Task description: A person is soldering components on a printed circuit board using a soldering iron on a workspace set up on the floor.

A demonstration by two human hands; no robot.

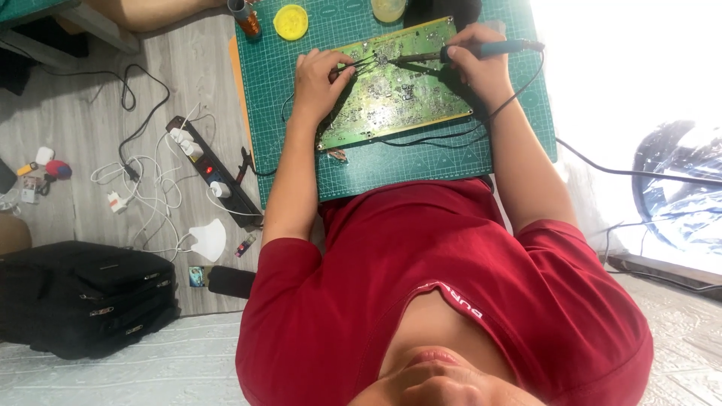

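Green cutting mat [376, 162] fills the upper middle of my view, with the green circuit board [395, 83] lying on it. Looks like I'm mid-soldering on a joint near the board's top edge. My right hand [474, 64] is closed around the soldering iron [451, 54], tip down on the board. My left hand [320, 79] pinches tweezers [359, 64] pointing at the same spot. Next bit needs both tips steady. The iron's cord [481, 124] loops over the mat by my right wrist and could drag. Power strip [214, 171] sits on the floor at left, yellow round tin [290, 21] up top.
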